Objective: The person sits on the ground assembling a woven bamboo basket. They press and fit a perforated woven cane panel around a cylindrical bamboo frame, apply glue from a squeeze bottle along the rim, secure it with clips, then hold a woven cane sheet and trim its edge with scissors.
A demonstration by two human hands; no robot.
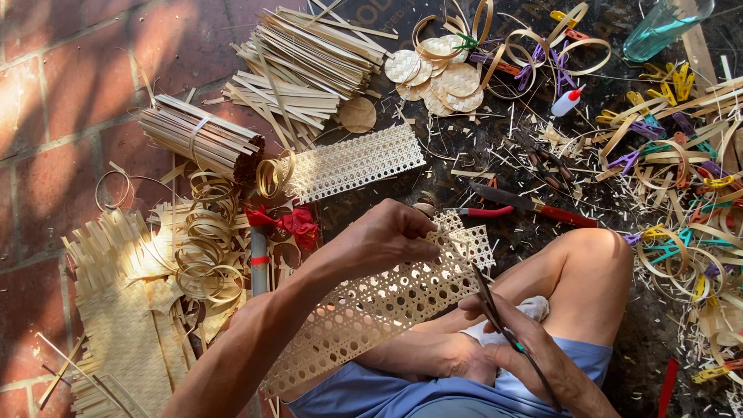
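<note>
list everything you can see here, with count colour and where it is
woven cane strip: one, pale tan, across the lap
second cane strip: one, pale, on the ground above it
scissors: one, dark, at the strip's right edge
bamboo slat bundle: one, tan, upper left
loose slats: many, tan, top centre
woven discs: several, tan, top centre
bamboo rings: many, tan, left
red cloth: one, left of centre
glue bottle: one, white, red cap
clips: many, yellow, purple, teal, right
left hand: grip on strip
right hand: grip on scissors

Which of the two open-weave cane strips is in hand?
The near strip, gripped by the left hand across the lap; the other strip lies untouched on the ground beyond.
</note>
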